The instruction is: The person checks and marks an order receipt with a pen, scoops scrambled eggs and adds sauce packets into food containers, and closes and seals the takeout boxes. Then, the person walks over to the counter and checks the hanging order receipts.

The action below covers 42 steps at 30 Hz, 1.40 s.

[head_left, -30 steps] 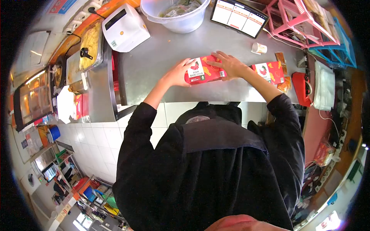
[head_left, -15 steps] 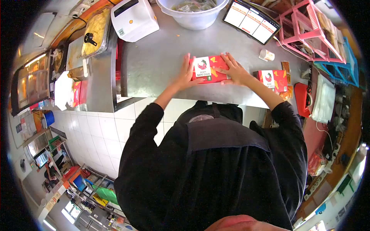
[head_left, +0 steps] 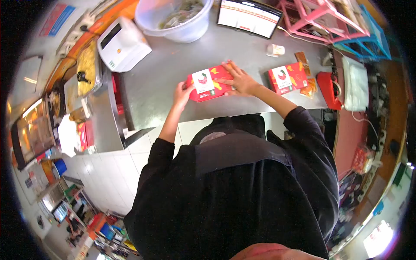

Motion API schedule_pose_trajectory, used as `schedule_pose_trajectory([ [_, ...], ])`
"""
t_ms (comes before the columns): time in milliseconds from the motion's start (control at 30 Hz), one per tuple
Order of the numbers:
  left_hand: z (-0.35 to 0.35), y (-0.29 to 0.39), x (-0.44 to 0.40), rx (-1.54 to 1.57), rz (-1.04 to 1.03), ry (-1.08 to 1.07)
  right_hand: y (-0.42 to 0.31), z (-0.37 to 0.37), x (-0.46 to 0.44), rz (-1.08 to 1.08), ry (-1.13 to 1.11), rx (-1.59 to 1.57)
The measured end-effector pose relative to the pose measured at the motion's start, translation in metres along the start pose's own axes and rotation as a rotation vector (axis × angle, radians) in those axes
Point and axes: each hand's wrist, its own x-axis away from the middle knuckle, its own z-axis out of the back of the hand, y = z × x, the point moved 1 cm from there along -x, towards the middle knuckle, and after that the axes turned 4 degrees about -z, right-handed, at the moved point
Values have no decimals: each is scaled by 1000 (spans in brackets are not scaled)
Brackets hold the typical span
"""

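Note:
A closed red cardboard food box point(head_left: 207, 83) with a white printed panel lies on the metal counter in front of me. Its left end is in the grip of my left hand point(head_left: 182, 94), with the thumb along the near side. My right hand point(head_left: 242, 81) rests on the box's right part, fingers stretched out and spread over the lid. Farther right is a second red food box point(head_left: 288, 78) with the same print, apart from my right forearm.
Behind the boxes stand a white printer point(head_left: 123, 45), a large plastic tub point(head_left: 186, 32) with packets inside, and a tablet screen point(head_left: 249, 18). A paper cup point(head_left: 275, 50), sauce packets point(head_left: 308, 89), a red tape dispenser point(head_left: 328, 91) and pink racks point(head_left: 320, 19) are at the right.
My left hand has gone from lying spread at the box's left side to gripping its end. The box is now tilted slightly, and the whole view has turned and shifted.

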Motion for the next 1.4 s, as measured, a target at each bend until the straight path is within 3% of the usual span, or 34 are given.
schedule_pose_trajectory([
  [133, 1, 22, 7, -235, -8, 26, 1, 0, 2, 7, 29, -16],
  [700, -10, 42, 20, 8, 333, -81, 2, 0, 2, -5, 11, -57],
  [800, -21, 31, 20, 69, 272, -49, 1, 3, 2, -18, -9, -77],
  [833, -20, 16, 16, 29, 179, -35, 1, 5, 3, -33, -31, -84],
  [967, -11, -36, 6, -728, -526, 121, 6, -4, 5, 12, 2, -36],
  [1033, -21, -13, 17, -820, -634, 286, 2, -2, 4, -16, -26, 56],
  [1067, -25, 10, 23, -850, -663, 260, 0, -2, 5, 2, -42, 112],
  [1100, -28, 19, 23, -982, -607, 193, 2, -3, 6, 5, -60, 175],
  [1133, -34, 51, 33, -1029, -865, 23, 3, -1, 16, 42, 29, 139],
  [1167, -37, 63, 31, -1017, -970, -213, 3, 13, 28, 61, 46, 118],
  [1200, -43, 79, 30, -889, -887, -390, 4, 34, 47, 38, 191, -43],
  [1267, -37, 89, 19, -1015, -728, -467, 33, 80, 105, -147, 428, -141],
  [1333, -44, 113, 19, -1091, -631, -528, 87, 122, 194, -791, 407, 130],
  [1367, -48, 117, 19, -1122, -624, -529, 140, 108, 260, -820, 642, 442],
  [1400, -50, 119, 19, -1155, -613, -523, 154, 142, 304, -1274, 575, 4],
])
